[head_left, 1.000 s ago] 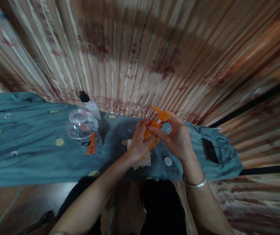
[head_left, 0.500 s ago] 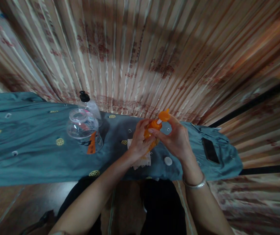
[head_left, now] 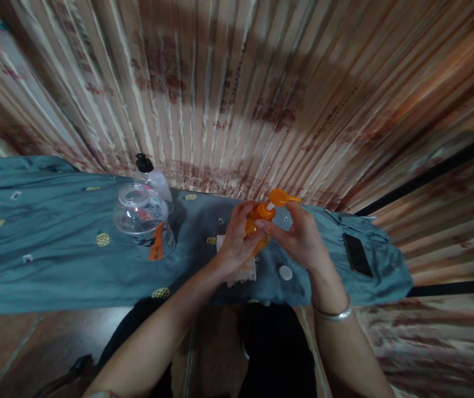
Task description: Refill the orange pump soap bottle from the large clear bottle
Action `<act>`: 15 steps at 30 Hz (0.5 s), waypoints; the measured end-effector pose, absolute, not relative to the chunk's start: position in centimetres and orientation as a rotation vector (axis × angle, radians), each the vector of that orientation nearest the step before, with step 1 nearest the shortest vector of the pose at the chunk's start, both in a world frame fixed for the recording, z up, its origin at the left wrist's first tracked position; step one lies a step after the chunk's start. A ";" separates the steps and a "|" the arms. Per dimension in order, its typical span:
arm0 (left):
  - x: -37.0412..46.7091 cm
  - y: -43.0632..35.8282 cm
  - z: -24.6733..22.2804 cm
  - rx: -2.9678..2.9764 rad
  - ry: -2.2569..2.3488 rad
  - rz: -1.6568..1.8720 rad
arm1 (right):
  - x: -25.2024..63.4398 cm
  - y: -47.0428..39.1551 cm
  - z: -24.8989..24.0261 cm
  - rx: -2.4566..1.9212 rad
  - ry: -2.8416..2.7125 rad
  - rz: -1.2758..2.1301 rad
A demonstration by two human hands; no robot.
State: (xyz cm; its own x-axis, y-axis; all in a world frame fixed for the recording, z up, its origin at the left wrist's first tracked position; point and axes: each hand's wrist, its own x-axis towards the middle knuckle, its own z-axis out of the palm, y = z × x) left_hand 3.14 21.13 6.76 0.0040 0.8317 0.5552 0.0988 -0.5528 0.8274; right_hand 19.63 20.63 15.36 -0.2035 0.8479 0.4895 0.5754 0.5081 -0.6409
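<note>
An orange pump bottle (head_left: 257, 246) is held tilted above the table, its round pump head (head_left: 279, 197) leaning up and right on a short white stem. My left hand (head_left: 239, 235) wraps round the bottle's body and hides much of it. My right hand (head_left: 299, 235) is closed at the top, with its thumb against the neck and its bent fingers close to the spout, which points right. Beneath my left hand lies a pale cloth or tissue (head_left: 243, 273), partly covered. A small white round disc (head_left: 285, 272) sits just below my right hand.
To the left stands a clear plastic jar (head_left: 140, 218) with an orange label, open at its mouth. Behind it is a clear bottle with a black pump (head_left: 143, 162). A dark phone (head_left: 357, 255) lies at the right on the blue-green tablecloth (head_left: 67, 265). A patterned curtain (head_left: 228, 99) hangs behind.
The pump head's spout has swung from pointing up and away to pointing right. My right hand's fingers have shifted slightly. My left hand keeps its hold on the bottle.
</note>
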 end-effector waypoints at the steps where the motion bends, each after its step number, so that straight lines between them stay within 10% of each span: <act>1: 3.2 21.1 6.8 1.700 0.961 1.604 | 19.7 20.6 15.3 -1.140 -1.911 0.443; 15: 3.3 21.2 6.4 1.709 0.969 1.622 | 18.7 20.1 14.8 -1.234 -1.783 0.277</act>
